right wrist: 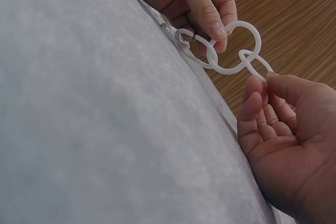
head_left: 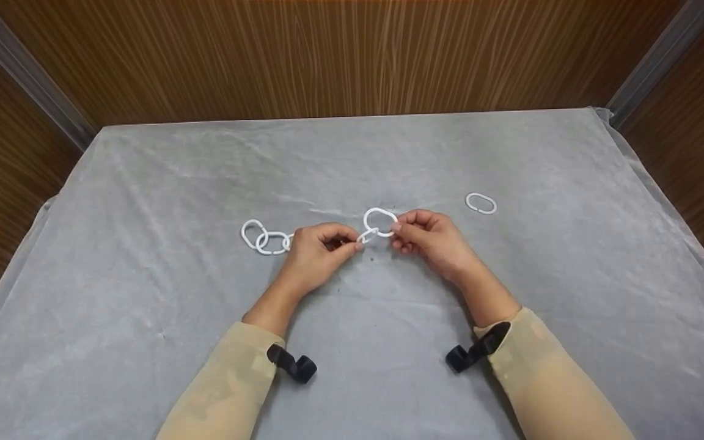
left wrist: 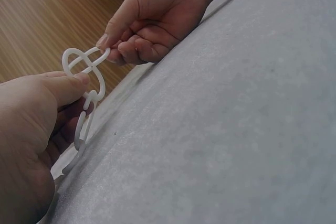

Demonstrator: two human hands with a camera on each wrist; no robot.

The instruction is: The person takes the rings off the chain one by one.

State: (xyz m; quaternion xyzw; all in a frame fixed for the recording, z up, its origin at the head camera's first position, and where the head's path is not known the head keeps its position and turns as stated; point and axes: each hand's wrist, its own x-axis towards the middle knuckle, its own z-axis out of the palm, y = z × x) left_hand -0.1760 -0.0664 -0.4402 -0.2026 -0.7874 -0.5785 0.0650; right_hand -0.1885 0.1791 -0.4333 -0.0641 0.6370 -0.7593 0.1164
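**Both hands pinched chain at table centre**

Head view: left hand and right hand pinched the white ring chain mid-cloth; spare ring far right, open room all around. Left wrist view: links hung off the cloth. Right wrist view: one link's split gap showed.

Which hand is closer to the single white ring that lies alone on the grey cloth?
The right hand. The loose ring lies just beyond it, untouched; the left hand is farther away, across the chain.
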